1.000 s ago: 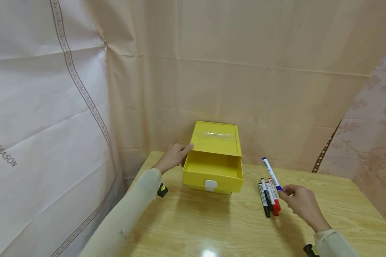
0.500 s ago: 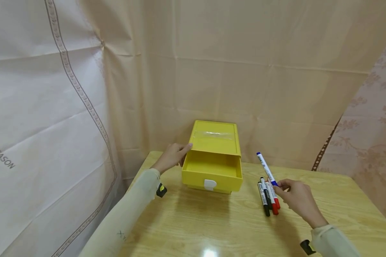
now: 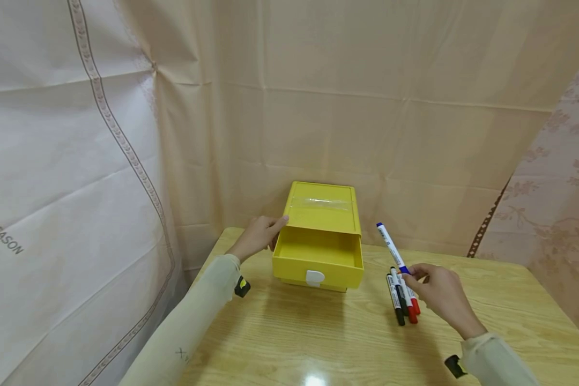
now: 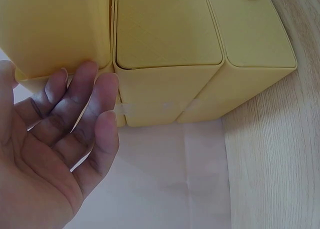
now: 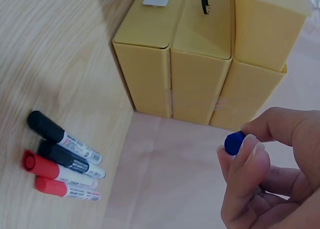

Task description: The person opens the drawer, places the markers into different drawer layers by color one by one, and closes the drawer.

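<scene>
A yellow drawer cabinet (image 3: 324, 206) stands at the table's back with its top drawer (image 3: 318, 272) pulled out; inside, the drawer's visible floor is bare. My left hand (image 3: 260, 233) rests at the cabinet's left front corner, thumb on the top edge. In the left wrist view its loosely bent fingers (image 4: 102, 91) touch the cabinet's side. To the right, my right hand (image 3: 441, 295) pinches a blue marker (image 3: 391, 245) near its lower blue end, tilted above the other markers. The right wrist view shows only the blue end between thumb and fingers.
Black markers (image 5: 65, 136) and red markers (image 5: 60, 171) lie side by side on the wooden table (image 3: 366, 348), right of the cabinet. Tape (image 3: 320, 203) crosses the cabinet top. Beige cloth (image 3: 318, 107) hangs behind, and a white printed cloth (image 3: 77, 187) hangs on the left.
My right hand has moved left with the blue marker, toward the cabinet and over the lying markers. The left hand and the open drawer stay put.
</scene>
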{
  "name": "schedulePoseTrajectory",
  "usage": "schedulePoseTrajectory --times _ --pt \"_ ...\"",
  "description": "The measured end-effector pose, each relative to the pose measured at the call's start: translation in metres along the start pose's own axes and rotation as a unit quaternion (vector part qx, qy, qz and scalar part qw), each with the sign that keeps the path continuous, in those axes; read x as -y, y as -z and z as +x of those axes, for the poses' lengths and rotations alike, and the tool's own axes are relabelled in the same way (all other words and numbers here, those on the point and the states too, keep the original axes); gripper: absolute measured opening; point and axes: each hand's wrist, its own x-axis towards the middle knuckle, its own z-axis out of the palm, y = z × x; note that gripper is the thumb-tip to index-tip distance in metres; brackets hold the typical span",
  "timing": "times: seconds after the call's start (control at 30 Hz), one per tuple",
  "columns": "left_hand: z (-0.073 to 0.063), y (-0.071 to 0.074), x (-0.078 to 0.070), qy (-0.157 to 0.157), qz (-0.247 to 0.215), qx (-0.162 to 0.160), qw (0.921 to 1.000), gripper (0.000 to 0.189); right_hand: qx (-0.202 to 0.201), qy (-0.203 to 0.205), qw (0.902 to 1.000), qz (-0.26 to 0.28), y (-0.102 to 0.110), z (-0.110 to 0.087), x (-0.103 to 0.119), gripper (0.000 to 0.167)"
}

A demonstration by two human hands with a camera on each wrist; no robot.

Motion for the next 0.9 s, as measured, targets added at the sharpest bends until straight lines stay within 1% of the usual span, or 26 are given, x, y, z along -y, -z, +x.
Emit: schedulePoseTrajectory --times 0.2,0.47,0.63,0.9 --pt "-0.001 0.000 0.001 0.001 -0.008 0.002 1.0000 0.066 -0.002 0.008 1.0000 0.000 0.000 0.000 0.009 0.025" --pt "-0.001 -0.001 0.003 0.002 -0.004 0.002 1.0000 0.068 -0.009 0.024 0.9996 -0.013 -0.001 0.004 0.016 0.021" --pt "-0.002 -0.001 0.003 0.002 -0.005 -0.001 1.0000 0.067 -0.005 0.030 0.9995 -0.007 -0.001 0.004 0.024 0.021" --pt "0.000 -0.001 0.001 0.000 -0.007 -0.005 1.0000 0.065 -0.011 0.046 0.9989 -0.005 0.002 0.008 0.034 0.023"
